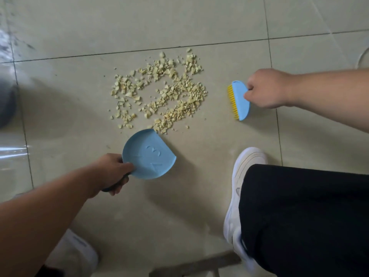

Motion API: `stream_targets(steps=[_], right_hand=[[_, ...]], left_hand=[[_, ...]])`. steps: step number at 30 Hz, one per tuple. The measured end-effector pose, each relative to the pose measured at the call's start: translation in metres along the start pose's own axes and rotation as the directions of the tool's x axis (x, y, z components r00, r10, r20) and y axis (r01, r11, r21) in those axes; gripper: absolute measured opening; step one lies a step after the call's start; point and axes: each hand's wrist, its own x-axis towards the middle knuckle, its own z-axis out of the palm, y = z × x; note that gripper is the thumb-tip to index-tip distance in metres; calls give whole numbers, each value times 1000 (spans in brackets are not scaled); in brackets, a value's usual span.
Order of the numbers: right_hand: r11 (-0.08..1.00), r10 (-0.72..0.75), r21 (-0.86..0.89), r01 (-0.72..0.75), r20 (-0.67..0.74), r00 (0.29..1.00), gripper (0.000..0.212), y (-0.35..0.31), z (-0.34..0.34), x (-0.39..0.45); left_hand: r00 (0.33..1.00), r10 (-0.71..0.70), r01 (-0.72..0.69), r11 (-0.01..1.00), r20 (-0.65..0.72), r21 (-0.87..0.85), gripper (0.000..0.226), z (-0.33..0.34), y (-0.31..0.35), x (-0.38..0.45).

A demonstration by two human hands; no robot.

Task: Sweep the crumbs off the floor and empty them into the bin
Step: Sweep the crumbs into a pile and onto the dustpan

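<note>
Nearest the camera, a dark trouser leg point(303, 216) and white shoe point(239, 188) stand on the tiled floor point(199, 21). Left hand point(113, 172) grips the handle of a blue dustpan point(148, 154), its open edge just touching the near side of the crumbs point(159, 90). Right hand point(265, 87) is closed around a blue brush point(240, 99) with yellow bristles, held just right of the pile. Crumbs lie scattered across one tile; none are in the pan. Sweeping appears barely begun, and emptying remains. No bin can be clearly identified.
</note>
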Motion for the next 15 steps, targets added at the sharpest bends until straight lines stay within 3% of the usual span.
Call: stream_targets(steps=[7, 9, 15], right_hand=[[950, -35, 313, 11, 70, 997, 26, -67, 0, 15], [964, -19, 265, 7, 43, 999, 24, -66, -15, 17], [991, 41, -116, -61, -172, 984, 20, -30, -68, 25]], left_hand=[[997, -3, 1, 999, 74, 36, 21, 13, 21, 8], [996, 7, -8, 1000, 94, 17, 21, 18, 28, 8], [983, 25, -31, 999, 181, 33, 23, 25, 35, 6]])
